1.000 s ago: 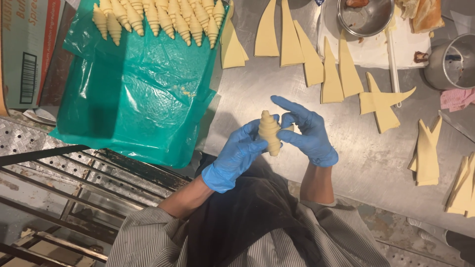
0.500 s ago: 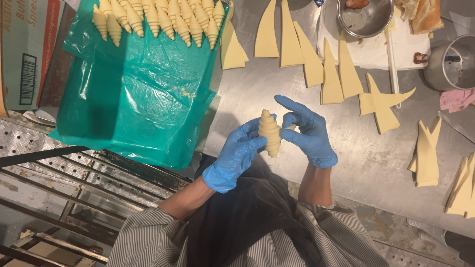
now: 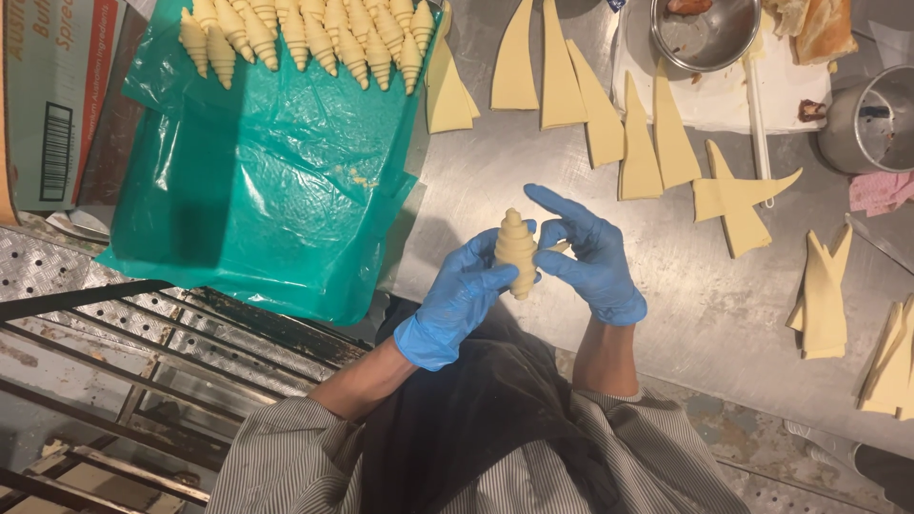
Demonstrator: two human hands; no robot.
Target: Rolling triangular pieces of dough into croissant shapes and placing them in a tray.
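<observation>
- Rolled croissant (image 3: 515,251): upright above bare steel bench (image 3: 495,171), left hand (image 3: 464,295) fingers wrapped round it, right hand (image 3: 587,255) fingers loosely spread, touching.
- Green plastic-lined tray (image 3: 276,190) left; cardboard box (image 3: 57,95) at the far-left edge.

A bakery kitchen: steel worktable (image 3: 533,171) with cut dough triangles (image 3: 657,143), tray of rolled croissants (image 3: 305,38), metal bowls (image 3: 700,33).
</observation>
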